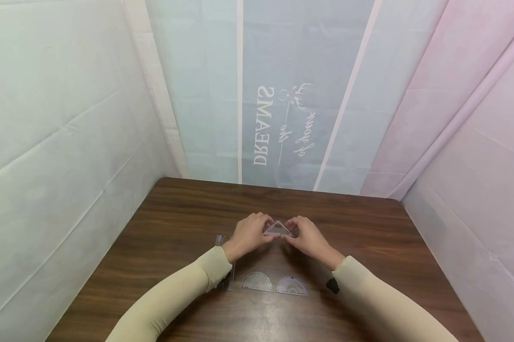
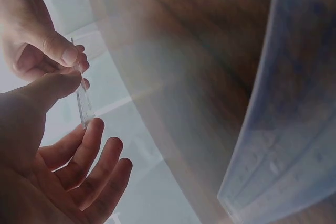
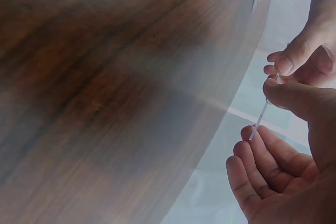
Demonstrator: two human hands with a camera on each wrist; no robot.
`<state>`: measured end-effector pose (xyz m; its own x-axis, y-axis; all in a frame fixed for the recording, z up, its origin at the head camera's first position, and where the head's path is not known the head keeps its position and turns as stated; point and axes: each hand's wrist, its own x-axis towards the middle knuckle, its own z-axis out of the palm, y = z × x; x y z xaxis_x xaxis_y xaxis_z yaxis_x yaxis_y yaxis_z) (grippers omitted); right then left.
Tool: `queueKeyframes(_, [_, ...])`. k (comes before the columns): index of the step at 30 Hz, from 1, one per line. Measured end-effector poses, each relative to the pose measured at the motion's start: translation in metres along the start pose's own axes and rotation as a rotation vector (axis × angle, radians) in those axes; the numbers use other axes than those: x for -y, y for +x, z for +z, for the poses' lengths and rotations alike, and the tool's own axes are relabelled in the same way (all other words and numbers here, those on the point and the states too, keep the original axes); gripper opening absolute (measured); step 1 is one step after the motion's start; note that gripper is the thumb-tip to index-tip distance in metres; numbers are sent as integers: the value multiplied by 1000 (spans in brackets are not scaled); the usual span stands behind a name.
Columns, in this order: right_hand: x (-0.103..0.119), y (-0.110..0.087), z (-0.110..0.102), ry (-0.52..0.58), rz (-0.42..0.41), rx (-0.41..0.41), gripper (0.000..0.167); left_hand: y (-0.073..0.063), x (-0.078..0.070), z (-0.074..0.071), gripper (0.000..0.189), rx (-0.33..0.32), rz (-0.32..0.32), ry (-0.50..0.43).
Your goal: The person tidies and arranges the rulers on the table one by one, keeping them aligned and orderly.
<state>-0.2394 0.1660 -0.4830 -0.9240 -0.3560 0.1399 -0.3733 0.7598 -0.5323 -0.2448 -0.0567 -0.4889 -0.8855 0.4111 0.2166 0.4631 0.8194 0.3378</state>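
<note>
A clear triangular set square (image 1: 278,229) is held up above the table between both hands. My left hand (image 1: 250,232) pinches its left corner with thumb and fingertips. On the other side, the right hand (image 1: 309,237) pinches the right corner the same way. Seen almost edge-on in the left wrist view, the set square (image 2: 84,106) lies between thumb and fingers. The right wrist view also shows the set square (image 3: 258,119) as a thin strip, its lower end against the fingertips.
Two clear protractors, one plain (image 1: 257,281) and one purplish (image 1: 292,286), lie side by side nearer the body. A clear ruler (image 1: 229,282) lies partly under the left forearm. The brown wooden table (image 1: 188,204) meets fabric walls at its back and sides.
</note>
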Motion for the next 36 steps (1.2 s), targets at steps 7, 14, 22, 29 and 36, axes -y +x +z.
queueKeyframes(7, [-2,-14,-4,-3,12,9,29,-4,-9,4,43,5,17,-20])
queueKeyframes(14, [-6,-28,-10,10,4,-5,28,-9,-20,4,42,7,46,-33])
queueKeyframes(22, [-13,-43,-13,-6,3,0,26,-14,-31,11,41,25,77,-36])
queueKeyframes(29, [-18,-57,-16,-29,-5,15,25,-18,-42,15,41,49,78,-4])
queueKeyframes(36, [-19,-68,-20,-38,-17,25,28,-23,-50,18,41,61,84,14])
